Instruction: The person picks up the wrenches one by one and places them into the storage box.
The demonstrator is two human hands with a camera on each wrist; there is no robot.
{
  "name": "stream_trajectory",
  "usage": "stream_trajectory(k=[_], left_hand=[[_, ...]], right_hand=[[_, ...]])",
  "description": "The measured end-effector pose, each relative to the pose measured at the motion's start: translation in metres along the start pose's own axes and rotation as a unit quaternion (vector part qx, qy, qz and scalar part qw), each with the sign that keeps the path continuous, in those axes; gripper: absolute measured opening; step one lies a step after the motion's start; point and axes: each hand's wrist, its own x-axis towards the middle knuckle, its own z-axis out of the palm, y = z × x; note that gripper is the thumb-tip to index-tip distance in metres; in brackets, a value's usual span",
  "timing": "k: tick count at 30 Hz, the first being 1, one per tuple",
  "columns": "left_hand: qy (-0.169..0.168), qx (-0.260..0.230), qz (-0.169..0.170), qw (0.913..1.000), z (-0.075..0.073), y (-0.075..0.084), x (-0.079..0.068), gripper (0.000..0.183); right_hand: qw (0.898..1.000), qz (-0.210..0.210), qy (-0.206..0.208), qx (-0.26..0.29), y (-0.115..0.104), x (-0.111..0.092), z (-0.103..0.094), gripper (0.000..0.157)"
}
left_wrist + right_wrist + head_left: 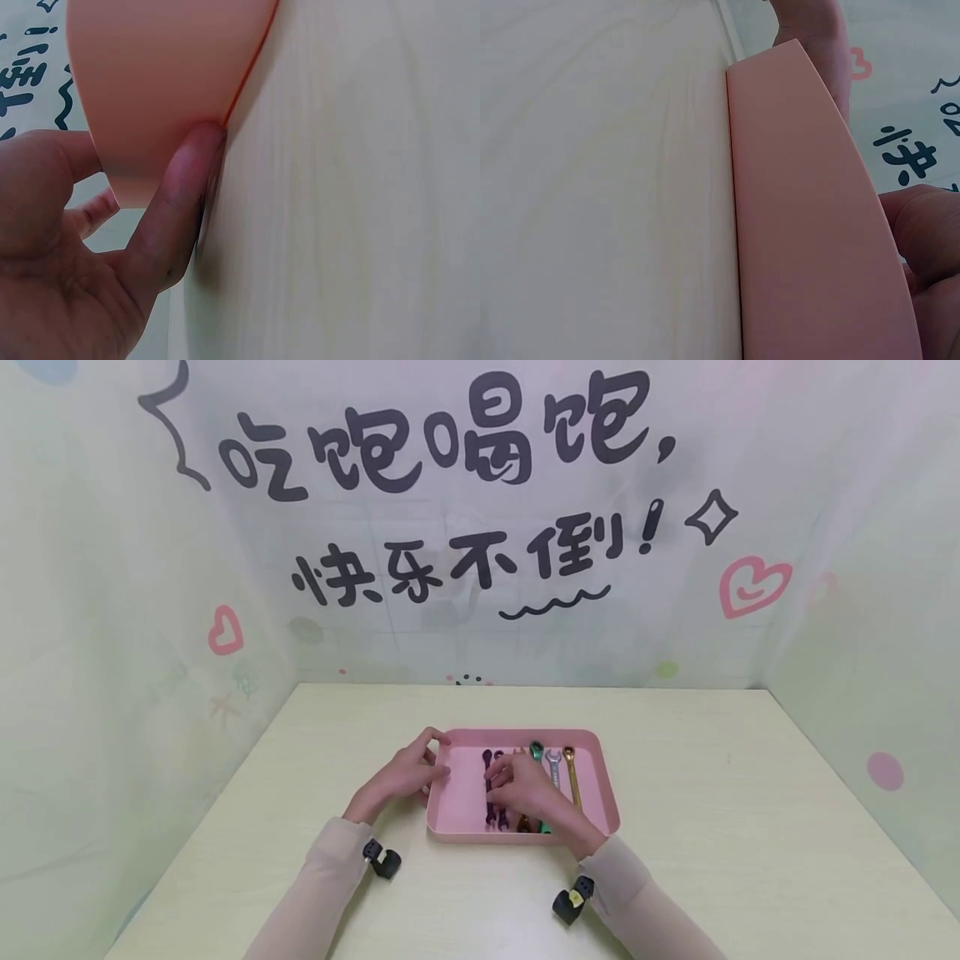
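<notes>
A pink tray sits mid-table and holds several wrenches side by side. Among them are a dark purple wrench, a green one, a silver one and a gold one. My left hand grips the tray's left rim. In the left wrist view its thumb presses against the tray wall. My right hand lies over the wrenches, its fingers curled down onto the dark purple one. The right wrist view shows only the tray's outer wall and the edge of my right hand.
The pale wooden table stretches out on all sides of the tray. Printed curtain walls close it in at the back and on both sides. Small black cameras are strapped at both wrists.
</notes>
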Motion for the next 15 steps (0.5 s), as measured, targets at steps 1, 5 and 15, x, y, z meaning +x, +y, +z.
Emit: stream_trajectory(k=[1,5,15], left_hand=[[0.000,0.000,-0.001,1.0000,0.0002,-0.0005,0.0002,0.045],[-0.002,-0.002,-0.003,1.0000,0.0010,-0.0012,0.0007,0.045],[-0.002,-0.002,-0.001,1.0000,0.0003,0.0004,-0.0004,0.045]], right_hand=[[1.000,-0.002,0.000,-0.002,-0.0002,-0.0003,-0.0001,0.023],[1.000,-0.008,-0.005,0.001,-0.0005,-0.0017,0.0001,0.022],[1.000,-0.017,-0.004,-0.004,-0.0012,-0.0020,0.0008,0.021]])
